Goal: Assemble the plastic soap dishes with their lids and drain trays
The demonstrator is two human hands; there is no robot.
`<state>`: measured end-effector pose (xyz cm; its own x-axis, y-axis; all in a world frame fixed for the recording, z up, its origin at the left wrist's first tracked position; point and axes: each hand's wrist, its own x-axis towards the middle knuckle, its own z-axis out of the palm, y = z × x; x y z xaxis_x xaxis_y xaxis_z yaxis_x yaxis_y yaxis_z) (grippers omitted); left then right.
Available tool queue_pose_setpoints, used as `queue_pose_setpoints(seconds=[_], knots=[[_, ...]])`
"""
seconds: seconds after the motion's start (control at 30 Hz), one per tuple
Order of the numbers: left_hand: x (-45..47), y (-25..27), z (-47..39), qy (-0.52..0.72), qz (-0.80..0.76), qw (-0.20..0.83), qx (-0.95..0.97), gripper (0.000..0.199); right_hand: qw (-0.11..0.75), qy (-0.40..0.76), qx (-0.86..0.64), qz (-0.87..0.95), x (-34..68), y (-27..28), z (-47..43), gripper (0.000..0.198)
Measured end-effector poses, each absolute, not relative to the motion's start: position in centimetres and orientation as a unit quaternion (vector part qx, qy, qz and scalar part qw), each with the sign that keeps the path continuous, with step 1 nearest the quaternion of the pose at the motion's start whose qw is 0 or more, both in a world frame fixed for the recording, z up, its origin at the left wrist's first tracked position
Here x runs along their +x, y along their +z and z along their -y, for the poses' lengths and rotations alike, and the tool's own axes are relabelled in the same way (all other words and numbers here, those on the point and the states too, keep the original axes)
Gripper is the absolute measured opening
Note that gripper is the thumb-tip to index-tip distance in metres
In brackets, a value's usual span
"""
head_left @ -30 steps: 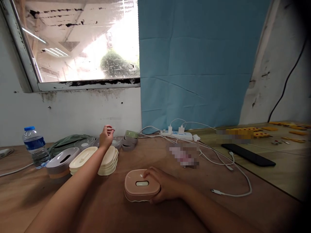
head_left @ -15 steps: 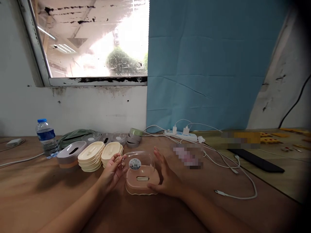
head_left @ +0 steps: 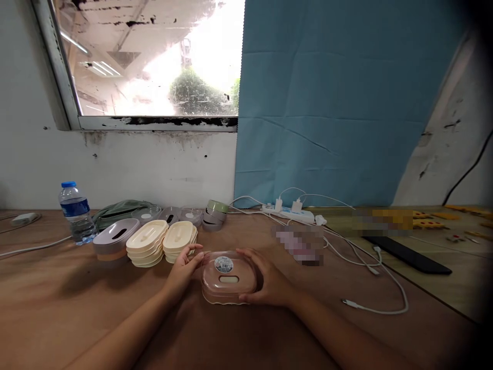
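In front of me on the table sits a pink oval plastic box [head_left: 229,294] with a slot in its top. A clear plastic cover [head_left: 246,267] bearing a round printed label [head_left: 224,264] lies over it. My left hand [head_left: 188,267] holds the cover's left edge between thumb and fingers. On the other side, my right hand [head_left: 269,280] curves around the right end, fingers at the far corner and thumb at the near side. Just beyond my left hand stand two stacks of cream oval lids [head_left: 146,236].
A lilac slotted box [head_left: 115,234], a water bottle [head_left: 75,216] and a green cloth bag [head_left: 111,213] are at the left. Grey and green rings [head_left: 215,213] stand behind. To the right lie a power strip [head_left: 292,211], white cables [head_left: 385,311] and a black flat bar [head_left: 408,254].
The clear cover, raised and tilted above the pink box before, has come down over it. My left hand has lowered with it, and my right hand has closed in around the right end.
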<state>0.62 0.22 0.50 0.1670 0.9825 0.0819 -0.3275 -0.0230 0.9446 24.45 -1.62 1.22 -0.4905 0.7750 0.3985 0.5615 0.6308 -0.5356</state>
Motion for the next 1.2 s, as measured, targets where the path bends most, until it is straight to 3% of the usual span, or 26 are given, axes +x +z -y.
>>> queue_pose_setpoints(seconds=[0.33,0.47,0.73,1.2], knots=[[0.2,0.1,-0.1,0.391,-0.324,0.522,0.685,0.044,0.273,0.301,-0.418,0.813,24.9,1.3,1.3,0.089],[-0.3,0.2,-0.1,0.366,-0.287,0.413,0.783,0.049,0.266,0.323,-0.417,0.807,25.2,1.6,1.3,0.088],[-0.3,0.5,0.1,0.365,-0.306,0.337,0.812,0.045,0.262,0.33,-0.425,0.802,25.1,1.8,1.3,0.081],[-0.5,0.7,-0.2,0.339,-0.294,0.334,0.829,0.048,0.281,0.309,-0.403,0.814,25.1,0.2,0.2,0.084]])
